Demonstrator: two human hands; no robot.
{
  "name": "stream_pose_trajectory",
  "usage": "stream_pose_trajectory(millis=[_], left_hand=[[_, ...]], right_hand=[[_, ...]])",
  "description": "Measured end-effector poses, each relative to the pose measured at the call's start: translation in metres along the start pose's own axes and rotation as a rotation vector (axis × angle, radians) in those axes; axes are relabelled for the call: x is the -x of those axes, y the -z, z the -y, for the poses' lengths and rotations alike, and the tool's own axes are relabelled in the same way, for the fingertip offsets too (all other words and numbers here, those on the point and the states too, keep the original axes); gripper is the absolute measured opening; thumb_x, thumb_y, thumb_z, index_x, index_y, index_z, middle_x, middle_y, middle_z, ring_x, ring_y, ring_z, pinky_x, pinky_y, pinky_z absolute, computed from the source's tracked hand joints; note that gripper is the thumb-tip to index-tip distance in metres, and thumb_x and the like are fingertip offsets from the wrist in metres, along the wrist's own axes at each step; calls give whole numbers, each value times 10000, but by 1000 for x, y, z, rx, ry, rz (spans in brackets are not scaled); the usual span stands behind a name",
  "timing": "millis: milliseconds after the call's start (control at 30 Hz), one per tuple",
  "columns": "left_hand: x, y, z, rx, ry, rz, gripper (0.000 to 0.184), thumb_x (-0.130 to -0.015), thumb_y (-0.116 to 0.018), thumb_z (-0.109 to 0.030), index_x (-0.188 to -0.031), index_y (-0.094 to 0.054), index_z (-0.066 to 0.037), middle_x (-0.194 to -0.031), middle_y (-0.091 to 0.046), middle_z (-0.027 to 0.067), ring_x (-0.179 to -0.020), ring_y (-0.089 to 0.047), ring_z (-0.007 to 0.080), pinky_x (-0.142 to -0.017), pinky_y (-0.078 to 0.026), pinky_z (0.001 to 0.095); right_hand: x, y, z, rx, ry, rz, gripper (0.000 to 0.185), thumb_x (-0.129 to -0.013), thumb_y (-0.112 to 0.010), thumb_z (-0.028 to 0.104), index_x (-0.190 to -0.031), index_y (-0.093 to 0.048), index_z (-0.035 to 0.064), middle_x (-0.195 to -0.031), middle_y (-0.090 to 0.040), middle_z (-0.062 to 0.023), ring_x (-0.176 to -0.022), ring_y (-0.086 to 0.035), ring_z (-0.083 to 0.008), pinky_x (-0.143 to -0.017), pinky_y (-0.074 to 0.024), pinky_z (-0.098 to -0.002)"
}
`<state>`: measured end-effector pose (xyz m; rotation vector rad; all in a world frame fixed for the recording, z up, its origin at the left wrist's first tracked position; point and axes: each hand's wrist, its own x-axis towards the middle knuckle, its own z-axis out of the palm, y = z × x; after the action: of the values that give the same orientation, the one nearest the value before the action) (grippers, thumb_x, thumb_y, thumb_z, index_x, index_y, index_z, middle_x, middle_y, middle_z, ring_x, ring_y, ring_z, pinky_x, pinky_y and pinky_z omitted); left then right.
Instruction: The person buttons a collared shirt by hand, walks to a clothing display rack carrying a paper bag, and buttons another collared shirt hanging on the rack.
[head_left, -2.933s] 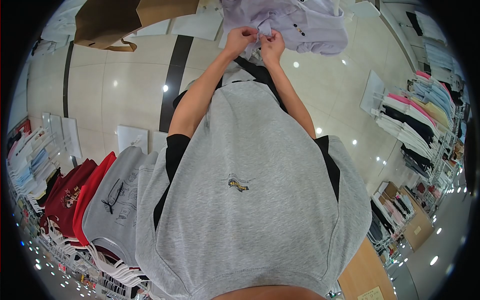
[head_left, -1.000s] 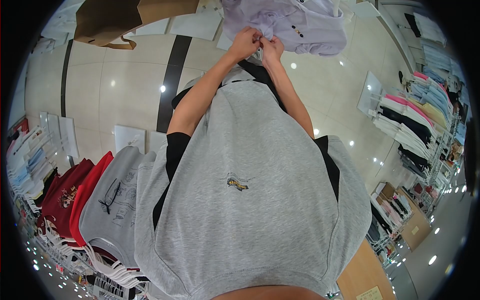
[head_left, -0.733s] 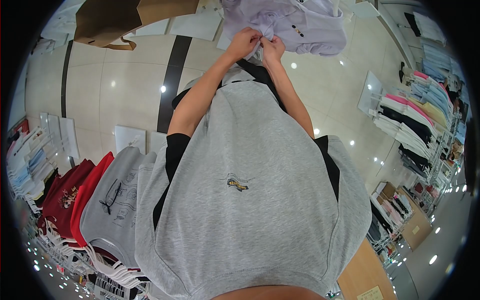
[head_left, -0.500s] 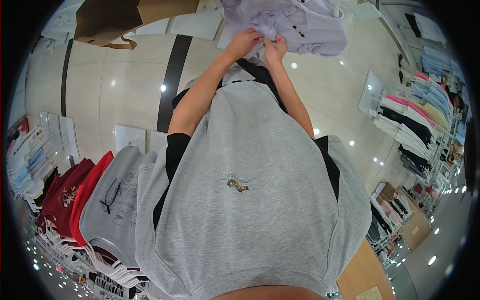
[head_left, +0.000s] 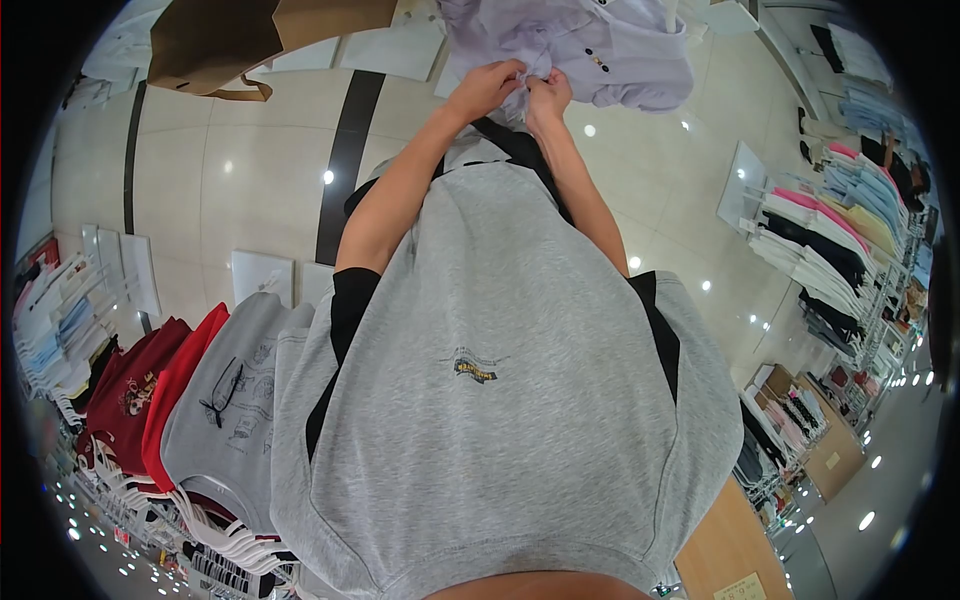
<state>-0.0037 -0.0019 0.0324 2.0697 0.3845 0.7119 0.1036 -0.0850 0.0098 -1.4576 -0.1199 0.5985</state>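
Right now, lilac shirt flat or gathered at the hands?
Gathered: the lilac shirt bunches into folds where the left hand and right hand pinch it.

lilac shirt (head_left: 635, 55) in matt, wrinkled cloth

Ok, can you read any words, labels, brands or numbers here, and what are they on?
Nothing reads clearly enough to quote.
Small print on the worn grey shirt: too blurred.
Yellow sign on the wooden surface: cut off, too blurred.
Design on the maroon top: too small.
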Motion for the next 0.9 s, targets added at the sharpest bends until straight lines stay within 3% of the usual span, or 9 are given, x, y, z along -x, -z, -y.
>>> stream_pose_trajectory(millis=[67,467,667,767,900], left_hand=[[0,0,2,6,-51,-7,200,-827,-637,-109,-1020,-605,-68,-913,-650,141,-809,-623,355,-679,-507,398],[-3,2,-1,-162,-193,-14,160,-779,-643,-113,-923,-603,-54,-831,-609,131,-749,-609,347,-663,-509,406],[-3,-5,8,-151,20,-90,207,-743,-657,-159,-892,-592,-31,-799,-635,163,-727,-624,348,-645,-512,408],[-3,-4,9,-56,197,-140,242,-748,-671,-182,-927,-611,-30,-783,-668,143,-698,-658,293,-663,-522,361],[-5,0,7,9,317,-199,225,-769,-652,-208,-907,-624,-33,-732,-662,131,-664,-653,266,-655,-513,344]], right_hand=[[-2,0,-1,-21,-22,1,318,-723,-557,-139,-1026,-524,-46,-898,-626,-98,-774,-604,-161,-684,-476,-267],[-4,3,-8,33,34,36,382,-735,-541,-148,-1100,-493,-45,-947,-618,-114,-822,-610,-171,-700,-490,-268],[0,-1,-7,-40,1,112,418,-743,-547,-115,-1146,-471,-34,-1000,-606,-115,-880,-595,-177,-738,-481,-267],[0,-3,-6,-52,8,142,444,-746,-547,-102,-1174,-459,-24,-1005,-596,-114,-868,-585,-181,-731,-476,-263],[8,-3,-2,97,0,41,490,-731,-568,-79,-1202,-453,-7,-977,-585,-100,-826,-569,-180,-708,-465,-261]])
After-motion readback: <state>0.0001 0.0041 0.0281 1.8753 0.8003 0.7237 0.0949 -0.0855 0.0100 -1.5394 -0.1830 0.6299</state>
